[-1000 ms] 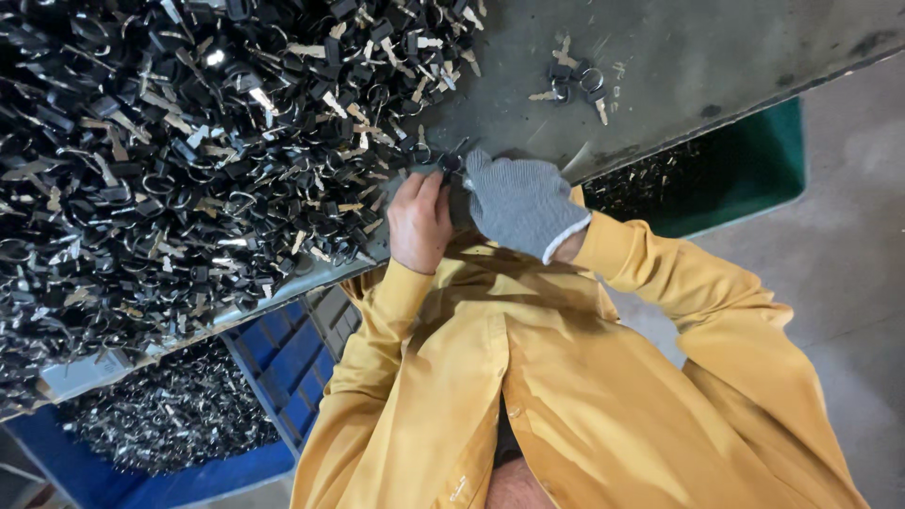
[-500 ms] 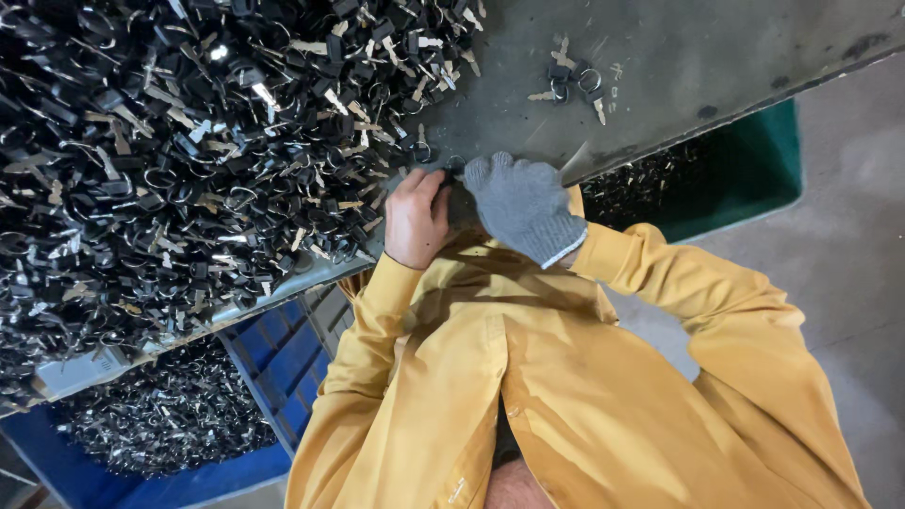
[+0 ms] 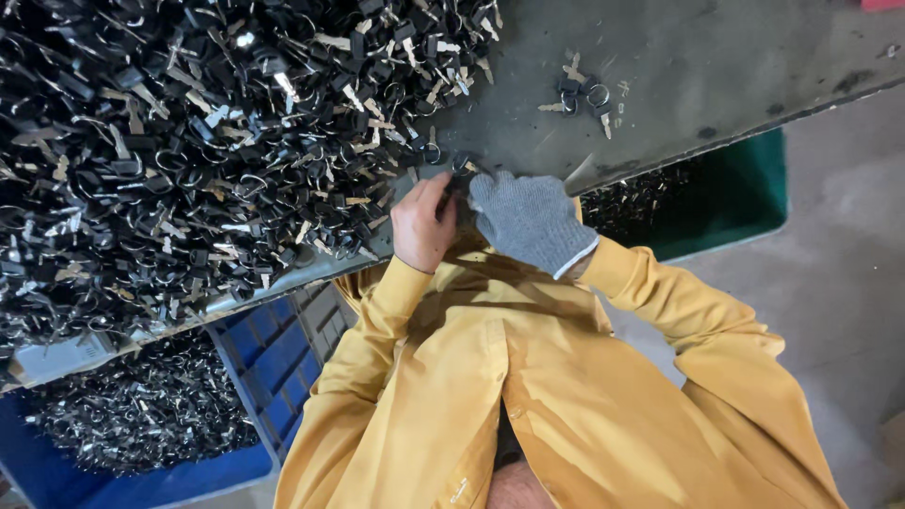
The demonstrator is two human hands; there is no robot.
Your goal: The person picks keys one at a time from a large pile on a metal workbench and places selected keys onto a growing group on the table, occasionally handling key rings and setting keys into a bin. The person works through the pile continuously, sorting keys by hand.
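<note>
The bare left hand [image 3: 422, 226] and the right hand [image 3: 530, 219] in a grey knit glove meet at the edge of the dark grey metal table [image 3: 716, 66]. Their fingers are curled tight around a small black key with a ring [image 3: 459, 172], held between both hands. Just beside them lies a big heap of black keys and silver rings [image 3: 189, 141]. Blue plastic crate [image 3: 264, 368] sits below.

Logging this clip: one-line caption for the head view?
Bare left hand and grey-gloved right hand work a small black key piece beside a heap of keys.
</note>
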